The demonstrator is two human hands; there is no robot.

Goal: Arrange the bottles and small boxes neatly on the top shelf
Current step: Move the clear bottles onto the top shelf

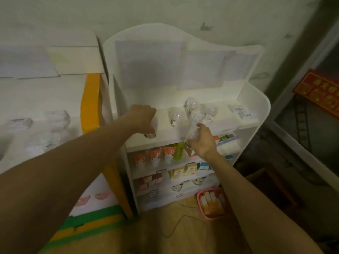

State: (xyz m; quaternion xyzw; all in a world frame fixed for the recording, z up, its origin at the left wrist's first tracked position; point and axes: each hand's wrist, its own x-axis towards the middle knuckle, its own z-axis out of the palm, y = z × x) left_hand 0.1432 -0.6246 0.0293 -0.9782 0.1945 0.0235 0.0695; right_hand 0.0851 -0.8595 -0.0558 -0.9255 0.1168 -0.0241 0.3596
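Note:
A white shelf unit stands before me; its top shelf [163, 125] carries several clear bottles with rounded caps, among them one [176, 117] left of centre and others [211, 111] further right. My left hand [145, 119] grips the top of a bottle [150, 135] standing at the shelf's front left. My right hand [201, 140] holds a clear bottle [191, 132] at the front edge, right of centre. Small white boxes [240, 110] lie at the shelf's far right, with a flat white box [222, 124] in front of them.
Lower shelves hold orange-capped bottles [156, 156], a green bottle [178, 151] and coloured boxes [185, 171]. A pink basket [212, 202] of boxes sits on the floor beside a cable. A white and orange counter [55, 99] with clear containers stands to the left.

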